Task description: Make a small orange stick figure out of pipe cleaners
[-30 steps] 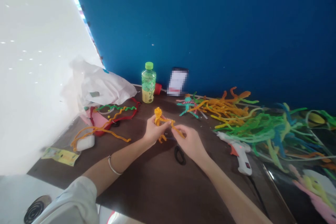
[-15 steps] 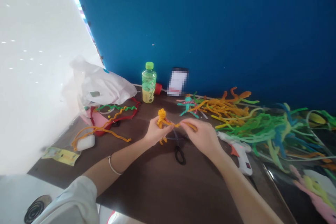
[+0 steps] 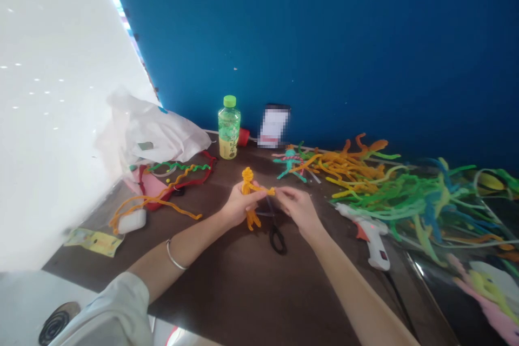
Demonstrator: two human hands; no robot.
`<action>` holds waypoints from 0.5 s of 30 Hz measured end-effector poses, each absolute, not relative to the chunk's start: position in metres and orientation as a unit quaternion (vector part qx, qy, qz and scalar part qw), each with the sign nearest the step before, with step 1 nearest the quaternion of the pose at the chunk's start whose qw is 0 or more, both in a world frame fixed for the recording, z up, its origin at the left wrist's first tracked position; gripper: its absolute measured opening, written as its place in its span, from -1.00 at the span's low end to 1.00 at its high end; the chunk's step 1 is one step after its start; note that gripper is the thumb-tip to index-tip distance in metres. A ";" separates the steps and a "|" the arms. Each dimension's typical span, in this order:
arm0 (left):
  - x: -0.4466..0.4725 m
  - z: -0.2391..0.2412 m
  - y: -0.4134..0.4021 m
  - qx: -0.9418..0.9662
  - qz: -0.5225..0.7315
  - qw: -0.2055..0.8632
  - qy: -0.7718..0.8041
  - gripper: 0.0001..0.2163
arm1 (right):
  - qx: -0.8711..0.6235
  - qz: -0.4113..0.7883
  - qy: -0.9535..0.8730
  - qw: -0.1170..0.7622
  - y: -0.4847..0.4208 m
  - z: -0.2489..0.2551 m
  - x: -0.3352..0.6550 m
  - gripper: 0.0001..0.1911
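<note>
A small orange pipe-cleaner figure [image 3: 248, 189] with a knotted head stands upright between my hands over the dark brown table [image 3: 243, 292]. My left hand [image 3: 235, 206] is closed round its body. My right hand [image 3: 298, 207] pinches the tip of the figure's arm, which sticks out to the right. Black-handled scissors [image 3: 275, 230] lie on the table just under and between my hands.
A green drink bottle [image 3: 229, 127] stands at the back by the blue wall. A white plastic bag [image 3: 156, 132] and loose pipe cleaners [image 3: 162, 194] lie left. A teal figure [image 3: 290, 165], a heap of coloured pipe cleaners [image 3: 397, 194] and a white glue gun [image 3: 371, 235] lie right.
My right hand has drawn back left toward the figure, and the arm it holds now looks shorter. The figure has shifted slightly in my left hand.
</note>
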State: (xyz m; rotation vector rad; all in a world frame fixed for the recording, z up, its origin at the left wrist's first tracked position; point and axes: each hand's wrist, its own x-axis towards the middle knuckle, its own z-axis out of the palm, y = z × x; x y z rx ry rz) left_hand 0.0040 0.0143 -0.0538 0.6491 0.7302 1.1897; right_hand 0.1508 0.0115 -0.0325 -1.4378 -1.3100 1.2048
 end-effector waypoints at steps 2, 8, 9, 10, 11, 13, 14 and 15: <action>0.004 -0.054 0.015 0.288 0.544 0.717 0.326 -0.63 | -0.557 0.541 -0.475 0.414 0.009 -0.039 0.146 -0.64; 0.004 -0.057 0.017 0.291 0.564 0.697 0.334 -0.62 | -0.509 0.638 -0.421 0.396 0.002 -0.044 0.139 -0.65; 0.004 -0.058 0.017 0.294 0.567 0.691 0.339 -0.62 | -0.506 0.645 -0.419 0.390 0.001 -0.043 0.138 -0.65; 0.004 -0.058 0.017 0.297 0.569 0.685 0.345 -0.62 | -0.506 0.649 -0.417 0.386 0.000 -0.042 0.138 -0.65; 0.004 -0.059 0.017 0.301 0.571 0.678 0.351 -0.63 | -0.507 0.651 -0.417 0.382 -0.001 -0.041 0.138 -0.65; 0.004 -0.059 0.017 0.308 0.575 0.667 0.359 -0.63 | -0.513 0.647 -0.421 0.376 -0.003 -0.041 0.138 -0.65; 0.004 -0.059 0.016 0.311 0.577 0.662 0.364 -0.63 | -0.517 0.641 -0.426 0.373 -0.004 -0.040 0.138 -0.64; 0.005 -0.059 0.016 0.314 0.579 0.655 0.371 -0.63 | -0.522 0.634 -0.434 0.370 -0.005 -0.039 0.138 -0.64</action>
